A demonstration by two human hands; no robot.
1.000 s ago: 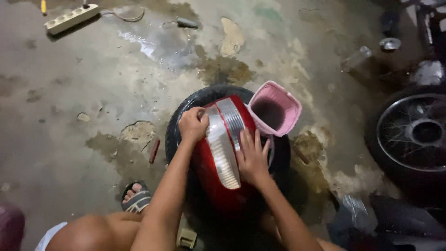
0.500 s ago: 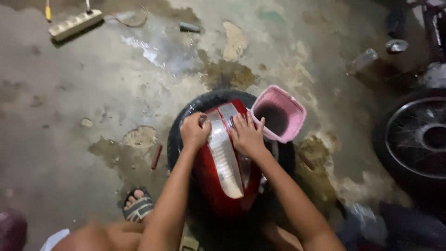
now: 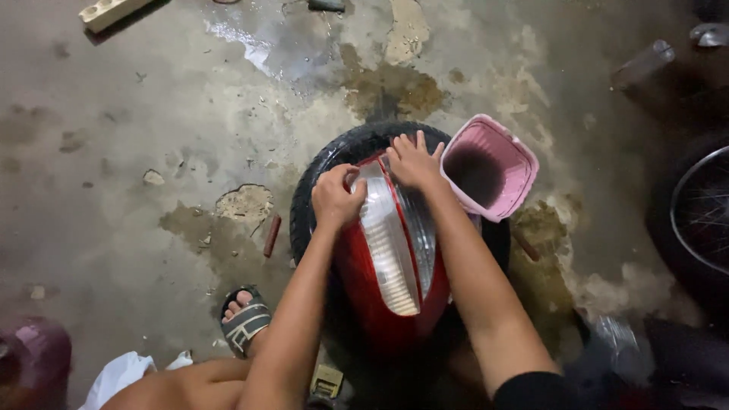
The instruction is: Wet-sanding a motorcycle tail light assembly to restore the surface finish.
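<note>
Both my hands on the red tail-light housing, which sits on the black tyre

My left hand (image 3: 336,199) is curled shut on the near-left edge of the red tail-light housing (image 3: 383,292); my right hand (image 3: 414,161) lies flat, fingers spread, on its far end by the pink tub (image 3: 524,163). The housing rests across the black tyre (image 3: 323,171) on the concrete floor (image 3: 137,152), its clear lens (image 3: 387,243) in place. I judge the work mid-way, nothing visibly freed.

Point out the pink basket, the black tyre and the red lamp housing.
pink basket (image 3: 510,148): head view, on its far right rim.
black tyre (image 3: 345,148): head view, on its upper left tread.
red lamp housing (image 3: 357,285): head view, on its left red side.
</note>
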